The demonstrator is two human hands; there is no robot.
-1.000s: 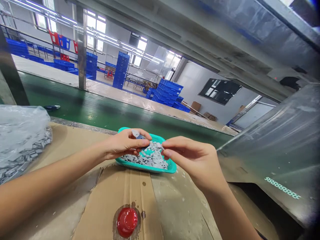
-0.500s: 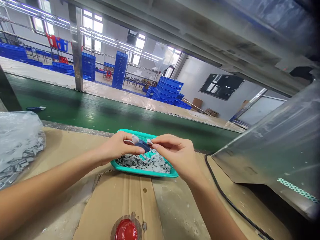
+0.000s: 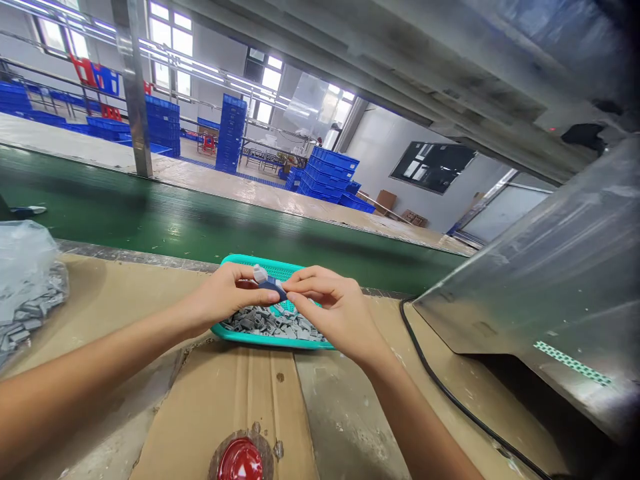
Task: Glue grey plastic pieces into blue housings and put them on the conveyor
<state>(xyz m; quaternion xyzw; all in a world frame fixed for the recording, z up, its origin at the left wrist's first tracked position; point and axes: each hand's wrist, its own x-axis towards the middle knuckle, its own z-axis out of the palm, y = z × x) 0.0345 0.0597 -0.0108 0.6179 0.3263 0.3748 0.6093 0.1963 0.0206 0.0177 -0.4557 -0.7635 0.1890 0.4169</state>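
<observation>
Nearest, below both hands, a red domed object [image 3: 237,460] sits on a cardboard sheet [image 3: 235,393]; above it the left hand [image 3: 230,293] is curled nearly shut, thumb and fingers pinching a small dark-blue-and-grey plastic part [image 3: 269,285], while the right hand [image 3: 333,310], fingers bent, meets its other end, though whether it grips cannot be told. The part looks light, stiff and easily dropped, so its blue body seems the surest hold. Under the hands lies a teal plastic tray [image 3: 270,341] of grey pieces [image 3: 270,323], left of them a clear bag [image 3: 25,260], and beyond them a green conveyor belt [image 3: 150,227] and distant stacked blue crates [image 3: 327,175].
</observation>
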